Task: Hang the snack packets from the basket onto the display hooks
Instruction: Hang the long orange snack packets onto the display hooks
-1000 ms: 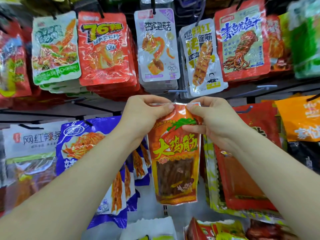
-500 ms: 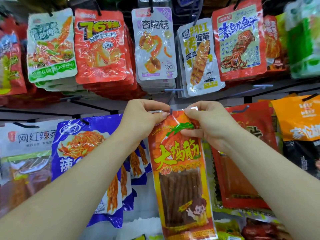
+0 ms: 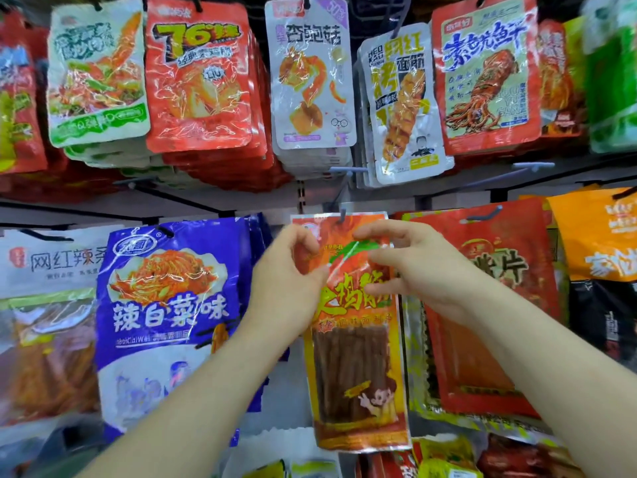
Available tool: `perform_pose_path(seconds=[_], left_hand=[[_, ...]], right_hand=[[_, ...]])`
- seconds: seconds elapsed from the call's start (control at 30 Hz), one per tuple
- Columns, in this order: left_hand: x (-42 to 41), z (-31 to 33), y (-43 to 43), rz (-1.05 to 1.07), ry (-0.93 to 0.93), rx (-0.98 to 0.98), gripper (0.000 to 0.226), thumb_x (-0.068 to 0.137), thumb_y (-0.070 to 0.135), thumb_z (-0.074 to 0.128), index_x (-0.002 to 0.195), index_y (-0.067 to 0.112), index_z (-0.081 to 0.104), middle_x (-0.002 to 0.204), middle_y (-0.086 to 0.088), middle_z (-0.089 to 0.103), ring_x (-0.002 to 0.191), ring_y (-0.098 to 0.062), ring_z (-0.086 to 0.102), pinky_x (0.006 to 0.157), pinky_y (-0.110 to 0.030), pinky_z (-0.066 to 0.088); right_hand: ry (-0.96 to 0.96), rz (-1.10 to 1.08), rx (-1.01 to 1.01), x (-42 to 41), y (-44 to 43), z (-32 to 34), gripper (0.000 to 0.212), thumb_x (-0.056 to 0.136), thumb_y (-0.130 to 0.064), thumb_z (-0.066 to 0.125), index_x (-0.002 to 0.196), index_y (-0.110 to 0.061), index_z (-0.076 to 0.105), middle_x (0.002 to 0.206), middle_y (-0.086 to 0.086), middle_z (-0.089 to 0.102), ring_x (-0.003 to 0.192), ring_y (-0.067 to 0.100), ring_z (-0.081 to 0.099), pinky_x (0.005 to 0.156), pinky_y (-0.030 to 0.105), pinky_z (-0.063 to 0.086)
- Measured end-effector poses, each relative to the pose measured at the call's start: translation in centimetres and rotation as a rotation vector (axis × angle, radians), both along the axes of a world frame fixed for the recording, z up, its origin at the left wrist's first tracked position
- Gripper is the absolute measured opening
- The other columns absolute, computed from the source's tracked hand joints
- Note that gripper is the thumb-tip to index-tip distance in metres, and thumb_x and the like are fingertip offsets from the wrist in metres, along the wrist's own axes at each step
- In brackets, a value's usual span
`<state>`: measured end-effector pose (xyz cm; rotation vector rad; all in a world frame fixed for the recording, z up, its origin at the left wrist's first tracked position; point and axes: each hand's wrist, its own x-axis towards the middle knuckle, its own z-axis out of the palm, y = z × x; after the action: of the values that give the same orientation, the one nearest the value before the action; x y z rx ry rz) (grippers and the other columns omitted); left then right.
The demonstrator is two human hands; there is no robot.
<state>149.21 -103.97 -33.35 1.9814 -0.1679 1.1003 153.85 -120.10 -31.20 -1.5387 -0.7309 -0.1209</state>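
Orange snack packet [image 3: 355,360]: shifted since a second ago, from dangling in a two-handed pinch in front of the rack to hanging by its top hole; upright, lower end reaching the packets along the bottom edge of view.
Display hook [image 3: 343,212]: grey tip poking out through the hole at the packet's top edge, middle of the lower row.
Left hand [image 3: 293,274]: loosened from the earlier pinch; thumb and fingers curved apart in front of the packet's upper left corner, clamped on nothing; touching the film or just off it, cannot tell through the blur.
Right hand [image 3: 410,267]: likewise let go; fingers spread and relaxed in front of the packet's upper right part, holding nothing.
Purple packet [image 3: 165,305]: just beside on the left, hung on its own hook, partly behind the left forearm.
Red packet [image 3: 489,305]: just beside on the right, partly behind the right wrist and forearm.
White mushroom packet [image 3: 310,74]: upper row, above the hook, front of a stack.
Skewer packet [image 3: 403,108]: upper row, right of the white one, tilted slightly.
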Motion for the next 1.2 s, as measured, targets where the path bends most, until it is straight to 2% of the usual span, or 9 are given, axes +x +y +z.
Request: perform_pose_path(seconds=[0.13, 0.23, 0.43, 0.53, 0.63, 0.77, 0.9, 1.07, 1.2], left_hand=[[0.4, -2.1, 0.1, 0.109, 0.113, 0.211, 0.056, 0.083, 0.0, 0.066, 0.127, 0.034, 0.055, 0.113, 0.01, 0.061, 0.103, -0.009, 0.06, 0.092, -0.03, 0.051], [1.0, -1.4, -0.1, 0.205, 0.217, 0.369, 0.067, 0.088, 0.005, 0.062, 0.145, 0.03, 0.037, 0.129, -0.001, 0.051, 0.116, -0.02, 0.053, 0.093, -0.029, 0.046], [2.7, -0.9, 0.1, 0.206, 0.329, 0.469, 0.075, 0.085, -0.001, 0.056, 0.148, 0.03, 0.028, 0.121, -0.006, 0.05, 0.107, -0.027, 0.054, 0.086, -0.04, 0.051], [3.8, -1.0, 0.2, 0.195, 0.336, 0.459, 0.068, 0.086, 0.005, 0.059, 0.145, 0.027, 0.032, 0.116, -0.007, 0.054, 0.104, -0.027, 0.056, 0.083, -0.039, 0.052], [4.9, -1.4, 0.5, 0.23, 0.381, 0.464, 0.059, 0.088, 0.019, 0.062, 0.141, 0.028, 0.035, 0.111, -0.008, 0.058, 0.102, -0.03, 0.059, 0.083, -0.04, 0.051], [5.8, -2.3, 0.6, 0.258, 0.507, 0.488, 0.078, 0.084, 0.015, 0.063, 0.149, 0.027, 0.02, 0.125, -0.013, 0.047, 0.113, -0.036, 0.053, 0.095, -0.045, 0.048], [6.3, -2.5, 0.7, 0.355, 0.523, 0.449, 0.076, 0.084, 0.009, 0.06, 0.149, 0.02, 0.021, 0.142, -0.018, 0.032, 0.127, -0.04, 0.042, 0.104, -0.043, 0.042], [6.0, -2.6, 0.7, 0.374, 0.641, 0.464, 0.082, 0.086, 0.007, 0.056, 0.153, 0.02, 0.01, 0.151, -0.02, 0.023, 0.135, -0.04, 0.034, 0.106, -0.041, 0.037], [4.3, -3.6, 0.3, 0.369, 0.594, 0.562, 0.068, 0.086, 0.009, 0.056, 0.147, 0.016, 0.027, 0.14, -0.014, 0.04, 0.128, -0.036, 0.042, 0.103, -0.042, 0.041]], right_hand=[[0.089, -0.024, 0.04, 0.9, 1.2, -0.4, 0.028, 0.093, 0.006, 0.053, 0.109, -0.012, 0.067, 0.105, 0.005, 0.059, 0.083, 0.012, 0.059, 0.081, 0.041, 0.06], [0.084, -0.047, -0.014, 1.5, 1.6, -0.7, 0.031, 0.093, 0.002, 0.054, 0.118, -0.016, 0.063, 0.121, 0.006, 0.056, 0.103, 0.015, 0.059, 0.088, 0.038, 0.057], [-0.054, -0.206, -0.308, 2.2, 1.6, -1.5, 0.055, 0.092, -0.008, 0.056, 0.143, -0.023, 0.043, 0.107, -0.008, 0.058, 0.09, 0.017, 0.065, 0.089, 0.041, 0.056], [-0.231, -0.304, -0.619, 1.6, 1.6, -1.7, 0.054, 0.092, -0.013, 0.053, 0.143, -0.025, 0.04, 0.116, 0.001, 0.064, 0.075, 0.016, 0.063, 0.069, 0.032, 0.054], [-0.355, -0.343, -0.756, 1.5, 2.1, -1.9, 0.053, 0.092, -0.018, 0.05, 0.144, -0.024, 0.037, 0.115, 0.002, 0.063, 0.093, 0.021, 0.062, 0.078, 0.03, 0.049], [-0.218, -0.173, -0.614, 2.3, 2.9, -2.2, 0.061, 0.095, -0.011, 0.049, 0.149, -0.03, 0.03, 0.132, 0.0, 0.051, 0.085, 0.007, 0.055, 0.077, 0.02, 0.049], [0.014, -0.095, -0.492, 3.6, 3.1, -3.6, 0.062, 0.095, -0.005, 0.048, 0.147, -0.035, 0.033, 0.136, 0.01, 0.053, 0.114, 0.035, 0.059, 0.091, 0.048, 0.054], [0.042, -0.081, -0.464, 4.8, 3.3, -5.1, 0.071, 0.092, -0.005, 0.052, 0.151, -0.034, 0.025, 0.131, 0.004, 0.057, 0.071, 0.01, 0.056, 0.058, 0.021, 0.045], [0.025, -0.096, -0.437, 4.5, 2.7, -6.4, 0.069, 0.091, -0.005, 0.054, 0.148, -0.034, 0.029, 0.119, 0.007, 0.064, 0.071, 0.02, 0.059, 0.064, 0.036, 0.055]])
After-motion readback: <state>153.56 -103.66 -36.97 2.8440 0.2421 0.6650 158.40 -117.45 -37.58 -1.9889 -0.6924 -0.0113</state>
